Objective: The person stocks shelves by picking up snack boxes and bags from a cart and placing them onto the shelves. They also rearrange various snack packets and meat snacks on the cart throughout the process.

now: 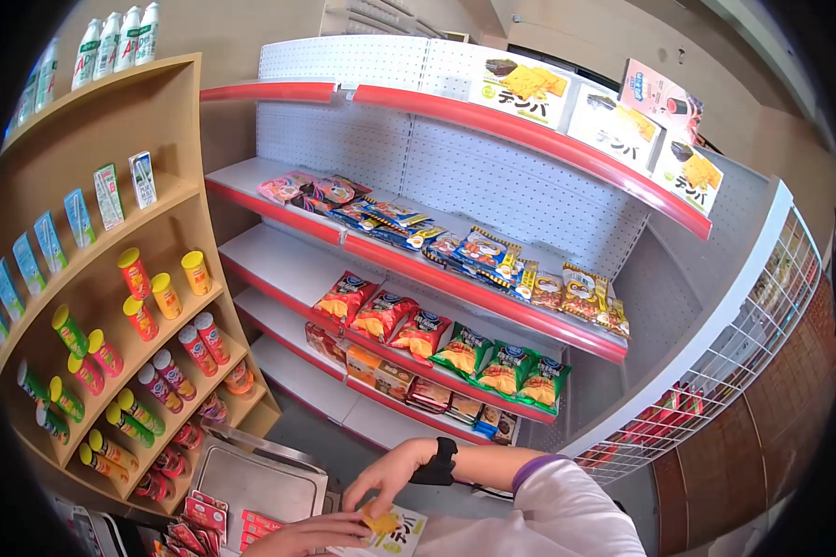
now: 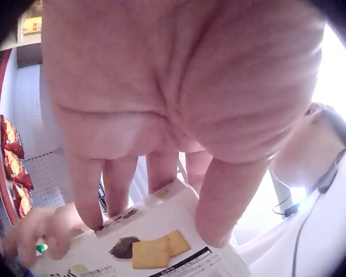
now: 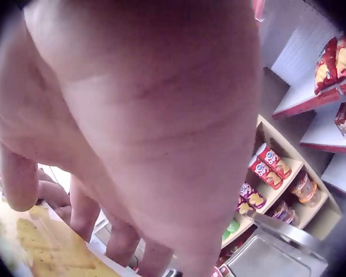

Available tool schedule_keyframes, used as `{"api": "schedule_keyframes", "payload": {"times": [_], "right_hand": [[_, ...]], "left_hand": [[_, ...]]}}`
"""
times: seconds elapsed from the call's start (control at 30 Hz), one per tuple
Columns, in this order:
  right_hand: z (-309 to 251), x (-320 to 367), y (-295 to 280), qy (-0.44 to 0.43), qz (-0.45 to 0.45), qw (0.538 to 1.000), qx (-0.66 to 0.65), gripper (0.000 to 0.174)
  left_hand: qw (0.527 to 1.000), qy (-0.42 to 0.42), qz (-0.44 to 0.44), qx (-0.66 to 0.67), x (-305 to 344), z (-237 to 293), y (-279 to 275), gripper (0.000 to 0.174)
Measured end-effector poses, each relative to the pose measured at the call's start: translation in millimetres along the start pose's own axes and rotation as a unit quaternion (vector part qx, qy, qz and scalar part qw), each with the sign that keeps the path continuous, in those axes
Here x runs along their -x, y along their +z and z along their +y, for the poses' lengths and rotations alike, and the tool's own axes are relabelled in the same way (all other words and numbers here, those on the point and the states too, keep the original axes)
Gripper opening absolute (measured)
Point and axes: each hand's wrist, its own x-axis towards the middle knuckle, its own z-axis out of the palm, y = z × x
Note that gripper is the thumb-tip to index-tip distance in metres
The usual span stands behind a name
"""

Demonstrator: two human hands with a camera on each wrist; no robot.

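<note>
A white cracker box (image 1: 404,536) with a picture of yellow crackers and black lettering is held in front of the person's body, at the bottom of the head view. My left hand (image 1: 311,535) grips it from the left. In the left wrist view the thumb lies on the printed face of the box (image 2: 153,254), and the fingers reach behind it. From above, my right hand (image 1: 385,476), with a black band at the wrist, holds the same box. Its thumb (image 3: 18,184) is at the cracker picture, while its other fingers go down the far side.
A white shelf with red edges (image 1: 502,274) stands ahead with snack bags. Similar cracker boxes (image 1: 520,91) stand on its top. On the left a wooden shelf (image 1: 181,121) bears cans and cartons. Below it is a metal-coloured tray (image 1: 251,478); a wire rack (image 1: 715,395) is at right.
</note>
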Motion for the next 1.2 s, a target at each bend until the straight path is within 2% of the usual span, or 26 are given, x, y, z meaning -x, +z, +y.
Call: {"api": "schedule_keyframes", "payload": {"times": [0.07, 0.13, 0.2, 0.23, 0.27, 0.3, 0.37, 0.4, 0.43, 0.47, 0.5, 0.53, 0.57, 0.63, 0.67, 0.73, 0.8, 0.83, 0.87, 0.97, 1.03, 1.2], "right_hand": [[-11.8, -5.3, 8.4, 0.052, -0.062, 0.988, -0.133, 0.036], [-14.1, -6.9, 9.9, 0.043, -0.067, 0.988, -0.129, 0.037], [-47.6, 2.3, 3.6, 0.028, 0.046, 0.999, 0.007, 0.038], [-69.2, 11.8, -3.5, -0.018, 0.102, 0.987, 0.124, 0.038], [-112.4, 24.1, -7.8, 0.035, 0.148, 0.97, 0.19, 0.038], [-142.9, 38.8, -15.5, 0.041, 0.197, 0.936, 0.288, 0.037], [-225.2, 69.6, -23.6, 0.067, 0.301, 0.795, 0.522, 0.033], [-261.3, 87.6, -27.7, 0.093, 0.373, 0.738, 0.555, 0.032], [-308.2, 95.2, -24.3, 0.14, 0.443, 0.682, 0.564, 0.033], [-339.4, 110.2, -30.4, 0.072, 0.513, 0.654, 0.551, 0.03], [-367.2, 130.3, -41.2, 0.049, 0.577, 0.627, 0.521, 0.028], [-411.0, 141.8, -39.8, 0.155, 0.582, 0.509, 0.616, 0.027], [-442.4, 160.6, -47.6, 0.174, 0.588, 0.479, 0.628, 0.026], [-487.6, 206.6, -70.2, 0.205, 0.588, 0.346, 0.701, 0.03], [-500.3, 222.2, -81.9, 0.165, 0.616, 0.383, 0.668, 0.028], [-528.3, 257.2, -106.8, 0.25, 0.62, 0.33, 0.666, 0.027], [-534.4, 281.2, -127.9, 0.281, 0.613, 0.223, 0.704, 0.029], [-534.5, 283.5, -133.1, 0.334, 0.608, 0.159, 0.703, 0.03], [-532.1, 286.9, -137.1, 0.363, 0.611, 0.131, 0.691, 0.03], [-521.4, 298.2, -149.0, 0.38, 0.632, 0.131, 0.663, 0.03], [-512.8, 302.3, -153.2, 0.392, 0.628, 0.101, 0.665, 0.029], [-502.9, 306.5, -159.4, 0.41, 0.631, 0.078, 0.654, 0.028]], "left_hand": [[0.999, 0.012, -0.019, 0.031, 9.0, 0.3, -1.7, 0.03], [0.998, 0.006, -0.022, 0.05, 20.9, 4.9, -3.8, 0.029], [0.985, -0.114, 0.075, 0.109, 38.0, 5.1, -3.6, 0.041], [0.985, -0.112, 0.073, 0.109, 37.8, 5.3, -4.7, 0.041], [0.977, -0.05, 0.173, 0.111, 34.8, 7.5, -6.4, 0.049], [0.956, 0.014, 0.271, 0.113, 32.6, 8.4, -7.9, 0.058], [0.952, 0.001, 0.288, 0.103, 43.3, -11.4, -16.0, 0.063], [0.946, -0.013, 0.309, 0.092, 45.4, -19.0, -19.2, 0.068], [0.945, -0.034, 0.315, 0.083, 43.9, -17.3, -18.9, 0.063], [0.944, -0.03, 0.316, 0.085, 42.3, -22.7, -17.1, 0.063], [0.942, -0.065, 0.317, 0.092, 42.2, -31.3, -13.2, 0.061], [0.938, -0.1, 0.318, 0.098, 40.4, -36.2, -10.5, 0.059], [0.937, -0.112, 0.319, 0.087, 33.7, -32.5, -7.0, 0.054], [0.938, -0.134, 0.31, 0.081, 28.0, -37.9, -4.7, 0.052], [0.938, -0.157, 0.299, 0.073, 24.9, -42.8, -3.5, 0.051], [0.938, -0.148, 0.308, 0.059, 20.1, -53.1, -1.2, 0.049], [0.933, -0.141, 0.324, 0.06, 13.3, -57.6, -0.4, 0.048], [0.931, -0.135, 0.337, 0.039, 10.9, -58.6, 0.4, 0.047], [0.93, -0.13, 0.342, 0.038, 9.3, -60.4, 0.8, 0.047], [0.923, -0.138, 0.356, 0.048, 3.6, -60.5, 2.9, 0.045], [0.919, -0.143, 0.364, 0.043, 2.1, -66.8, 4.9, 0.045], [0.914, -0.159, 0.372, 0.035, 4.1, -83.2, 11.8, 0.043]]}}
